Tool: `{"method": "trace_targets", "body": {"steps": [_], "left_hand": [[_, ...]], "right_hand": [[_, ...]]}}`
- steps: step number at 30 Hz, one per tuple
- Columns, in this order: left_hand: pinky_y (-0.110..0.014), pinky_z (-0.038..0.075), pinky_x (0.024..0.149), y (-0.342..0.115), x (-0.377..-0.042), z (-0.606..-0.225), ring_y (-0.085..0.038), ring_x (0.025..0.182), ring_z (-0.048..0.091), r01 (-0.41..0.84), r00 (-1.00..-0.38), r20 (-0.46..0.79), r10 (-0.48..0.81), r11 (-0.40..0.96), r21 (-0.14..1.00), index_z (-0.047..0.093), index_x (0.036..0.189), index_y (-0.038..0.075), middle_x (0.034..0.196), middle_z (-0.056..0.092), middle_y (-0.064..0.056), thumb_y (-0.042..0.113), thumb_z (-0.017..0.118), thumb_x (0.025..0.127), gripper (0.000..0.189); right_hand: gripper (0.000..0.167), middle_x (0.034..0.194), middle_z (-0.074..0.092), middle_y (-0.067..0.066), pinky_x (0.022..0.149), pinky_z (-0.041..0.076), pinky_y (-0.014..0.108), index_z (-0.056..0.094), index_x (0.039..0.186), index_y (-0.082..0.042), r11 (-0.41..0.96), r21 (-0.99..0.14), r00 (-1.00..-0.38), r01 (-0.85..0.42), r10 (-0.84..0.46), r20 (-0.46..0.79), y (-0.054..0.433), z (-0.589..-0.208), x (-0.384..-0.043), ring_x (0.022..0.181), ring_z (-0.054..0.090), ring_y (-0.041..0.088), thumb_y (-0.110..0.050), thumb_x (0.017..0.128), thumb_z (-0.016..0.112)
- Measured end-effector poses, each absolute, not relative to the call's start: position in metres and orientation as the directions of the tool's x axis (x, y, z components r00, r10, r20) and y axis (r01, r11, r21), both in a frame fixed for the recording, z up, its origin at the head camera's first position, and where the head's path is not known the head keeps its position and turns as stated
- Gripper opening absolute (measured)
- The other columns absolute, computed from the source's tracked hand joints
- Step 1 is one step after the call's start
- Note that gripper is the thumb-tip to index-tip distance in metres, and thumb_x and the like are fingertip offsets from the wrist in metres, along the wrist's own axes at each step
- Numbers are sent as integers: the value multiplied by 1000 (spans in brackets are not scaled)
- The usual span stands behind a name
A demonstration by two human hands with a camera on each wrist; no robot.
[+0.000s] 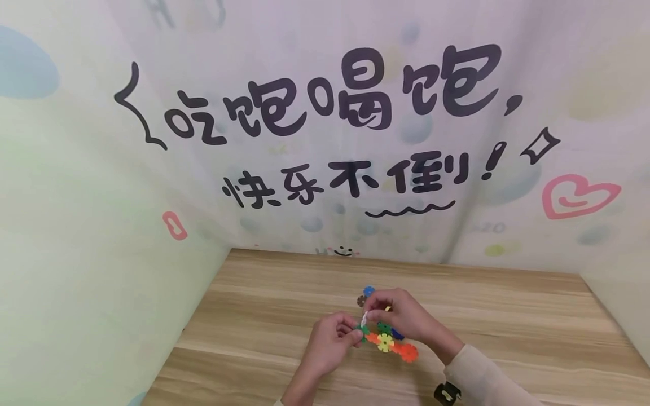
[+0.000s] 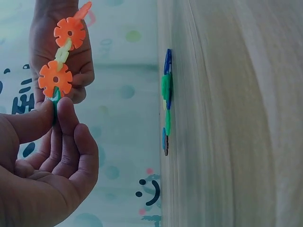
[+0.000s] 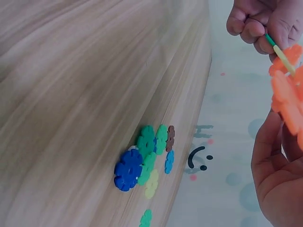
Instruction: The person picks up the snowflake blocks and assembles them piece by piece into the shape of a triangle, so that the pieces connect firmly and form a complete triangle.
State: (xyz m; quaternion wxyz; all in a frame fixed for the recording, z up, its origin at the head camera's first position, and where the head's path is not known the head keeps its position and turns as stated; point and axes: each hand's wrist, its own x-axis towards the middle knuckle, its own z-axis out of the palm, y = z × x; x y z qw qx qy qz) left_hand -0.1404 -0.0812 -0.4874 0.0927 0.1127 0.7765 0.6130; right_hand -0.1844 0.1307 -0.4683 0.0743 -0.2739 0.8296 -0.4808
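Note:
My left hand (image 1: 330, 344) pinches a green snowflake disc (image 2: 55, 106) between thumb and index finger. From that disc runs a chain of interlocked discs: an orange disc (image 2: 55, 79), a yellow disc (image 1: 385, 342) and more orange ones, the last orange disc (image 1: 409, 353) at the far end. My right hand (image 1: 401, 316) pinches a white disc (image 1: 364, 318), seen edge-on, right at the green disc's upper edge. The chain extends under my right wrist in the head view. Both hands are above the table.
Loose discs lie on the wooden table (image 1: 244, 338) beyond the chain: a light blue disc (image 1: 369, 291), a brown disc (image 1: 362, 301), a dark blue disc (image 3: 128, 170) and several green and yellow ones. A printed curtain (image 1: 325, 225) hangs behind the table. A black strap (image 1: 447, 393) sits by my right sleeve.

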Motion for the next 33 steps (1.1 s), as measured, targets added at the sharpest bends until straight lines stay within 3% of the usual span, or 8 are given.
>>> {"method": "trace_targets", "body": {"steps": [12, 17, 26, 33], "left_hand": [[-29, 56, 62, -76, -137, -486, -16, 67, 67, 53, -964, -11, 267, 230, 972, 66, 91, 2, 74, 67, 0, 1, 71, 89, 5], [-32, 57, 62, -75, -136, -488, -14, 66, 67, 41, -965, -22, 263, 230, 972, 65, 90, 2, 74, 67, 0, 0, 71, 89, 6], [-42, 58, 67, -69, -135, -494, -18, 68, 68, 36, -966, -21, 258, 214, 976, 66, 86, 6, 73, 67, 0, 1, 73, 87, 9], [-43, 58, 69, -66, -137, -496, -23, 72, 69, 10, -964, -48, 263, 213, 977, 67, 91, 4, 75, 66, 0, 4, 73, 88, 6]], "right_hand": [[18, 83, 67, -7, 63, 54, 30, 70, 87, -27, 403, -796, -830, -451, -518, 207, 128, -471, -179, 73, 60, 10, -10, 91, 72], [19, 84, 69, -6, 61, 54, 29, 69, 87, -27, 405, -781, -820, -475, -525, 227, 128, -472, -175, 74, 64, 16, -8, 90, 72], [19, 83, 71, -4, 59, 55, 27, 71, 86, -26, 397, -776, -810, -490, -535, 238, 133, -476, -171, 73, 64, 6, -8, 90, 72], [9, 80, 67, -13, 60, 55, 29, 72, 90, -23, 389, -809, -834, -441, -511, 209, 141, -480, -168, 74, 66, 22, -14, 92, 72]]}}
